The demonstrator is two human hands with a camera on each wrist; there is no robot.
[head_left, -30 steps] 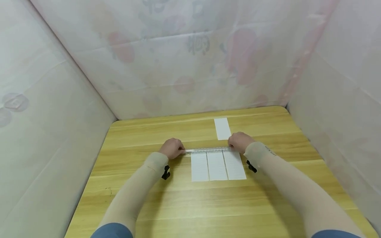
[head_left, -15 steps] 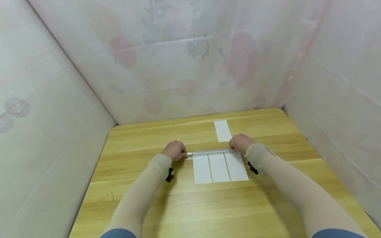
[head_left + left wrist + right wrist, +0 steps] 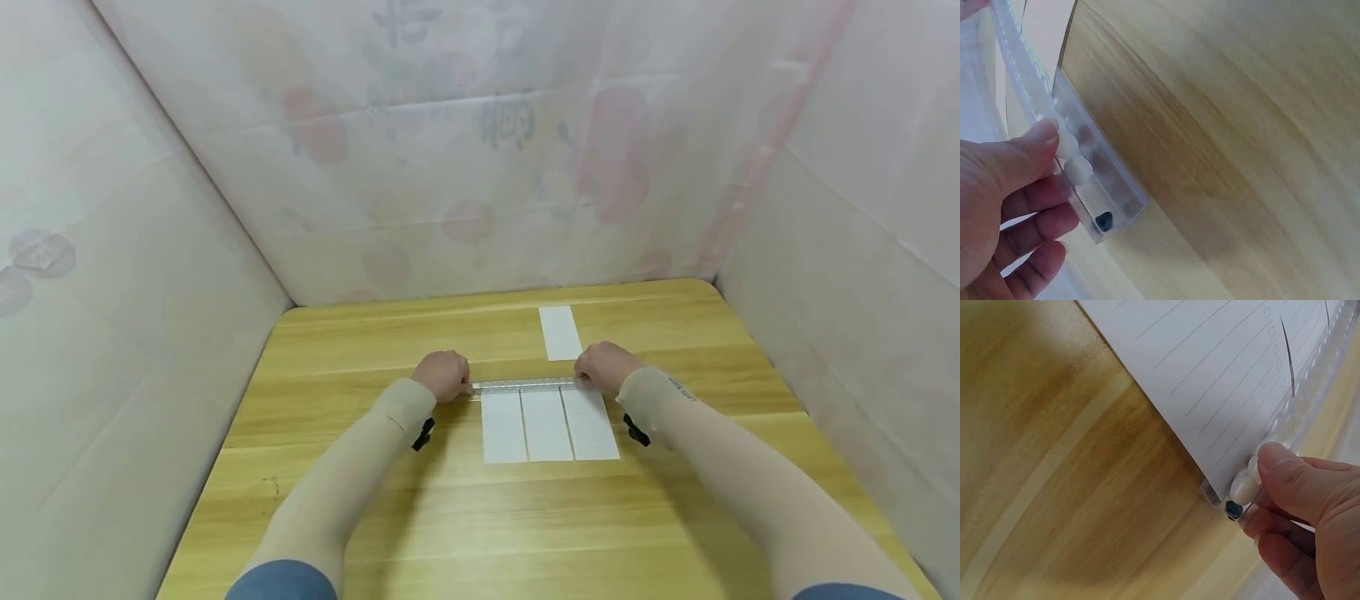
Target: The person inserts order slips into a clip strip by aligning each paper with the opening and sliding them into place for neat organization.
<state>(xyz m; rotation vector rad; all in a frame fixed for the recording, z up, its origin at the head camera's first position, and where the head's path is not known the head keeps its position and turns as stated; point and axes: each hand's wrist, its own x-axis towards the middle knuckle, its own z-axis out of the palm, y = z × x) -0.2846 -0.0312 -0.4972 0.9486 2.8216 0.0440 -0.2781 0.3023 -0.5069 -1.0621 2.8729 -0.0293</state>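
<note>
A clear plastic ticket rail (image 3: 528, 384) with a row of white balls inside lies crosswise on the table. Three white paper slips (image 3: 547, 425) stand side by side along its near edge; the right wrist view shows printed lines and small boxes on a slip (image 3: 1210, 381). My left hand (image 3: 442, 377) grips the rail's left end, its thumb over the top (image 3: 1016, 169). At the other end my right hand (image 3: 606, 367) pinches the rail between thumb and fingers (image 3: 1297, 506). A dark plug shows at each rail end. How far the slips reach into the rail cannot be told.
Another white slip (image 3: 560, 332) lies behind the rail, close to the right hand. The wood-grain table (image 3: 480, 525) has rounded far corners. Pale printed fabric walls (image 3: 480, 167) enclose it at the back and on both sides.
My left hand has shifted slightly right at the rail's left end. The right hand keeps its hold, and the slips stay along the rail. The head view has tilted a little.
</note>
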